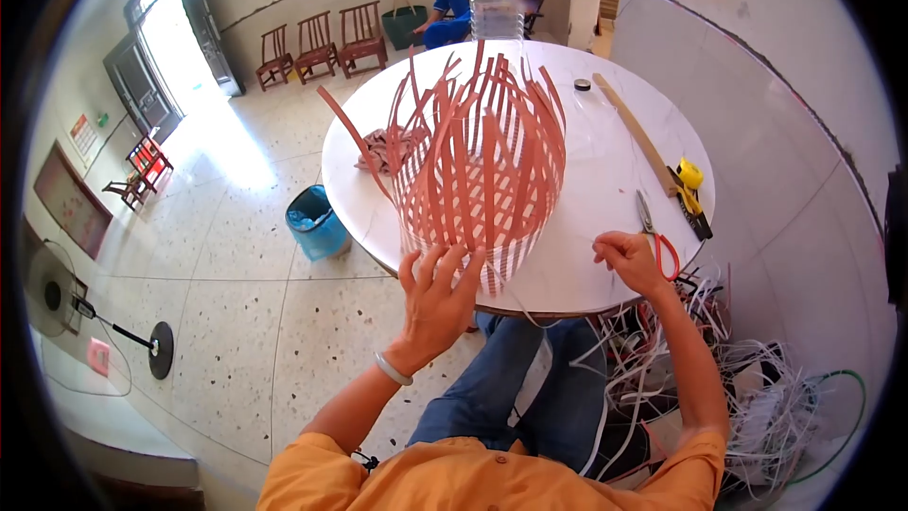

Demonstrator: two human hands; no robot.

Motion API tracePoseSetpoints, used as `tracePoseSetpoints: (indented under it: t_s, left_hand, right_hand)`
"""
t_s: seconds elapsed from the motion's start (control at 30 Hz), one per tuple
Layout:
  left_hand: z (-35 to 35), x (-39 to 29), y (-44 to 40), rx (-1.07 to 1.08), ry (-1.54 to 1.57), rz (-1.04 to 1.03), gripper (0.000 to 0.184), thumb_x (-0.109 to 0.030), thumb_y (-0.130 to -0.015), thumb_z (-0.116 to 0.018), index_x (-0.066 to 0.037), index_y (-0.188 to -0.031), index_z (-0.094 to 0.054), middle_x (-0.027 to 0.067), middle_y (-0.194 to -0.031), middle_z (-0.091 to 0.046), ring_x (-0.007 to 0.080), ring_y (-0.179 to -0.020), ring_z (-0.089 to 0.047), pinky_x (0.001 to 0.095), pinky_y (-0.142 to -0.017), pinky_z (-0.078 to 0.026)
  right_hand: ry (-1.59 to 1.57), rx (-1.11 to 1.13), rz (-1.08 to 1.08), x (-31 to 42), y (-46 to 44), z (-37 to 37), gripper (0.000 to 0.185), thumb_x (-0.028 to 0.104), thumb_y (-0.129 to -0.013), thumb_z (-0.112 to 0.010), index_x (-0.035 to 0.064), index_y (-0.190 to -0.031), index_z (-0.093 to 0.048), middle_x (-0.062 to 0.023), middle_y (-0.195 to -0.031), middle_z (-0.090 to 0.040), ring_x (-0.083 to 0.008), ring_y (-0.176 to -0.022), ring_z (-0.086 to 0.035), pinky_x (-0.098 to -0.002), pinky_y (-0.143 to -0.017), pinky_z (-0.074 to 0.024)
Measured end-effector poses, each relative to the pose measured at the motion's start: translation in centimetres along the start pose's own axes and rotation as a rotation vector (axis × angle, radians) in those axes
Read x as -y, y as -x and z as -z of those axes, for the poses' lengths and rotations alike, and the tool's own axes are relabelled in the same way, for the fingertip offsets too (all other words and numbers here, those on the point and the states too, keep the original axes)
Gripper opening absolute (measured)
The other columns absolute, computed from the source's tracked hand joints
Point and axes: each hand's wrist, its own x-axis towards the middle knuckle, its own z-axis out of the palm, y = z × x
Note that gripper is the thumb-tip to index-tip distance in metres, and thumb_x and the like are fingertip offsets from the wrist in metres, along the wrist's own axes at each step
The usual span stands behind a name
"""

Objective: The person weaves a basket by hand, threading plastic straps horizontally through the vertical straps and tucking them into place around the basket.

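A half-woven basket [478,180] of reddish-brown and white strips stands on the round white table [605,147], loose strip ends pointing up. My left hand [440,289] rests against its lower front, fingers spread and touching the weave. From the basket's front a thin white strip [520,305] hangs over the table edge toward my lap. Over the table's right front, my right hand [626,257] is closed with thumb and fingers together; whatever it pinches, if anything, is too small to make out. Scissors [665,251] with red handles lie just beside it.
A wooden strip [636,132], yellow tape measure [689,173], black cap [582,84], crumpled cloth [383,149] and clear plastic jug [497,8] are on the table. Loose white strips [766,407] pile up at right. A blue-lined bin [318,222] stands left. A person [449,19] reclines behind.
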Motion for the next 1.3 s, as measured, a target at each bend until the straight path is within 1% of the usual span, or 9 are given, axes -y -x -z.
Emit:
tracePoseSetpoints:
  t_s: [0.07,0.13,0.17,0.3,0.5,0.63,0.83,1.03,1.3]
  left_hand:
    - [0.0,-0.1,-0.1,0.002,0.006,0.003,0.054,-0.012,-0.085,-0.075,-0.008,-0.137,-0.061,0.0122,-0.132,-0.053,0.0315,-0.129,-0.044,0.0534,-0.112,-0.027]
    - [0.1,-0.2,-0.2,0.002,0.007,0.011,0.054,-0.013,-0.085,-0.075,-0.008,-0.136,-0.061,0.0123,-0.131,-0.053,0.0318,-0.128,-0.044,0.0532,-0.112,-0.027]
    - [0.2,-0.2,-0.2,-0.005,0.023,0.011,0.055,-0.012,-0.083,-0.076,-0.007,-0.136,-0.061,0.0129,-0.132,-0.053,0.0321,-0.128,-0.044,0.0531,-0.112,-0.027]
    - [-0.2,0.4,0.5,-0.088,0.178,0.032,0.063,-0.008,-0.078,-0.081,-0.007,-0.137,-0.058,0.0148,-0.135,-0.05,0.0338,-0.129,-0.044,0.0527,-0.111,-0.028]
    - [0.6,1.4,0.9,-0.093,0.166,0.109,0.066,-0.007,-0.076,-0.082,-0.008,-0.137,-0.058,0.0159,-0.139,-0.048,0.0366,-0.135,-0.042,0.0519,-0.112,-0.029]
    - [0.4,2.3,1.2,-0.046,0.147,0.091,0.063,-0.008,-0.077,-0.082,-0.008,-0.136,-0.06,0.0159,-0.14,-0.048,0.0366,-0.136,-0.041,0.0521,-0.113,-0.028]
    - [-0.1,1.7,1.2,-0.083,0.181,0.126,0.059,-0.007,-0.078,-0.08,-0.012,-0.134,-0.063,0.0153,-0.141,-0.047,0.0364,-0.136,-0.041,0.0524,-0.113,-0.028]
    - [-0.4,1.6,0.7,-0.065,0.08,0.113,0.057,-0.007,-0.078,-0.08,-0.014,-0.133,-0.065,0.0161,-0.141,-0.045,0.0369,-0.136,-0.039,0.0533,-0.112,-0.026]
    - [-0.4,1.5,0.8,-0.094,0.189,0.142,0.051,-0.009,-0.078,-0.08,-0.014,-0.127,-0.067,0.0159,-0.138,-0.044,0.0385,-0.135,-0.038,0.0544,-0.111,-0.027]
  right_hand:
    - [0.11,-0.025,0.051,0.7,0.6,0.1,0.021,0.014,-0.094,-0.07,-0.0012,-0.109,-0.071,-0.007,-0.087,-0.072,-0.0148,-0.074,-0.063,-0.029,-0.068,-0.0508]
    - [0.688,-0.411,0.55,4.9,1.8,-1.5,0.033,0.01,-0.09,-0.072,0.0002,-0.121,-0.066,-0.0161,-0.109,-0.068,-0.0309,-0.101,-0.064,-0.0401,-0.089,-0.0505]
    - [0.664,-0.378,0.509,7.0,2.6,-2.3,0.044,0.01,-0.087,-0.074,0.0024,-0.128,-0.061,-0.0206,-0.122,-0.061,-0.0406,-0.119,-0.054,-0.0464,-0.102,-0.0433]
    - [0.568,-0.392,0.699,10.9,3.7,-6.7,0.038,0.009,-0.086,-0.075,0.0007,-0.121,-0.062,-0.0203,-0.12,-0.062,-0.0397,-0.115,-0.057,-0.0453,-0.098,-0.0464]
    - [-0.233,-0.045,0.34,10.2,3.0,-11.8,0.024,0.009,-0.096,-0.071,-0.0032,-0.112,-0.059,-0.0107,-0.088,-0.067,-0.0174,-0.076,-0.066,-0.0326,-0.071,-0.054]
    - [-0.469,0.076,0.062,10.7,3.4,-12.2,0.022,0.005,-0.097,-0.068,-0.0027,-0.115,-0.058,-0.0092,-0.087,-0.066,-0.0108,-0.072,-0.063,-0.0273,-0.064,-0.0517]
    - [-0.158,0.003,0.181,12.0,4.1,-11.2,0.018,0.002,-0.097,-0.066,-0.0019,-0.115,-0.062,-0.0101,-0.087,-0.065,-0.0097,-0.067,-0.06,-0.0268,-0.06,-0.0489]
    - [0.285,-0.184,0.468,12.7,4.1,-10.2,0.021,0.002,-0.093,-0.069,0.0001,-0.113,-0.067,-0.0156,-0.089,-0.065,-0.026,-0.068,-0.067,-0.0367,-0.059,-0.0527]
    - [1.0,-0.248,0.975,17.1,2.5,-8.7,0.023,0.008,-0.08,-0.067,-0.0006,-0.101,-0.07,-0.0137,-0.128,-0.066,-0.0221,-0.079,-0.064,-0.0314,-0.058,-0.0535]
